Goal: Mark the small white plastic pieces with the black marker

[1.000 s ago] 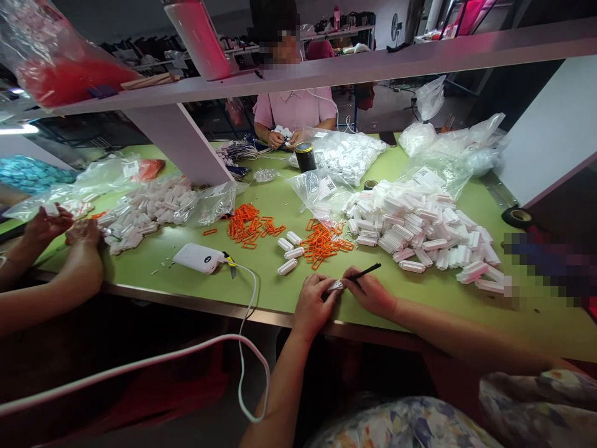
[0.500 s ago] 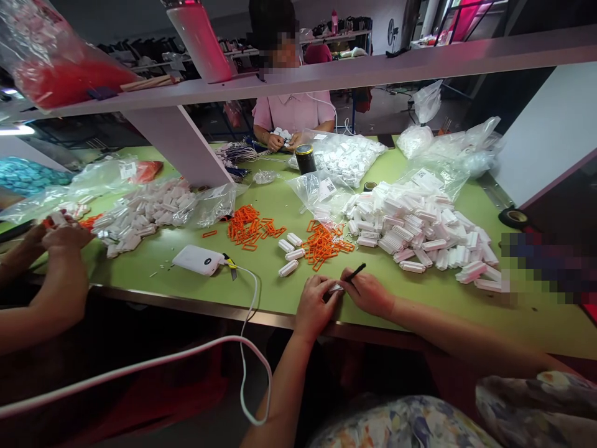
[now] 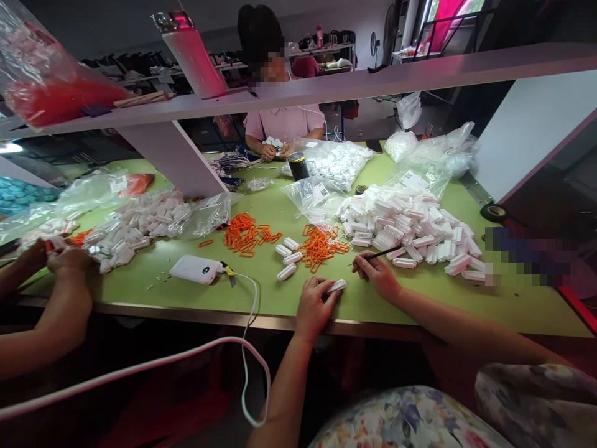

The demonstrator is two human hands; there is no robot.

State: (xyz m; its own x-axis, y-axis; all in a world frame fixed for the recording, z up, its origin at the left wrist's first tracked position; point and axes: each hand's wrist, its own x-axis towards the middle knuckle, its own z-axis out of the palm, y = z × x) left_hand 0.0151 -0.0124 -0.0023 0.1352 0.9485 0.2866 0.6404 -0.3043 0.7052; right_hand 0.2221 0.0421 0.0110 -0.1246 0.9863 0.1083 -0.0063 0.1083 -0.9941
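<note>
Near the table's front edge, my left hand (image 3: 313, 306) is closed around a white slotted plastic housing (image 3: 337, 285), pinched between thumb and fingers. To its right, my right hand (image 3: 381, 277) grips a thin dark pen-like tool (image 3: 388, 251). The tool's fine tip points left, above the table and apart from the housing. Just beyond my left hand lie several loose white housings (image 3: 286, 272) and a heap of orange rectangular frames (image 3: 319, 247). A large pile of white housings (image 3: 401, 218) spreads behind my right hand.
A white power bank (image 3: 196, 269) with a white cable (image 3: 255, 292) lies left of me. A second orange heap (image 3: 247, 233) is behind it. A co-worker's hands (image 3: 69, 256) work at the far left; another person (image 3: 284, 124) sits opposite. A shelf (image 3: 298, 86) crosses above the table.
My right hand has moved right and slightly up, away from my left hand, taking the tool with it. The housing in my left hand shows more fully. The whole view has shifted slightly.
</note>
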